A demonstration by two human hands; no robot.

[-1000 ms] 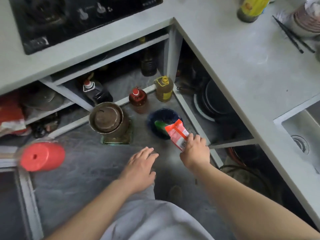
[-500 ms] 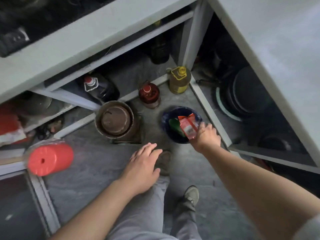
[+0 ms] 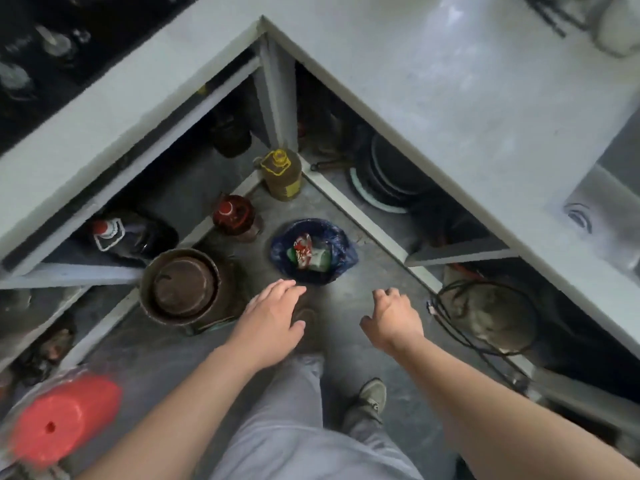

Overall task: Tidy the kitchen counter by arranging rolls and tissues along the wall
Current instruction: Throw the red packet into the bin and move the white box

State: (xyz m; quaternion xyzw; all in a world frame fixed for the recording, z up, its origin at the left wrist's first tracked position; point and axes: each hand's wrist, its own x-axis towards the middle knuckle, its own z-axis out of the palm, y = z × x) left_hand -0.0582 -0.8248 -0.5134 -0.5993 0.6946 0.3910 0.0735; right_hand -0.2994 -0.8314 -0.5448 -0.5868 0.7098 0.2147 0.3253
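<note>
I look down at the floor in the corner of an L-shaped grey counter (image 3: 433,84). A small bin lined with a blue bag (image 3: 341,258) stands on the floor, and a red and white packet (image 3: 303,252) lies inside it on other rubbish. My right hand (image 3: 393,315) hovers below and right of the bin, fingers loosely curled, holding nothing. My left hand (image 3: 273,320) hangs flat with fingers apart just below the bin's left side, also holding nothing. No rolls or tissues show in this view.
Under the counter stand a yellow oil bottle (image 3: 280,174), a red-capped jar (image 3: 235,214), a dark bottle (image 3: 114,233) and a rusty pot (image 3: 185,287). A red cylinder (image 3: 60,419) lies bottom left. Pans (image 3: 388,181) and a black cable (image 3: 485,320) sit right. My shoe (image 3: 372,398) is below.
My right hand carried the red packet down to the bin, let it go inside and drew back toward me. The view tilted further down toward the floor.
</note>
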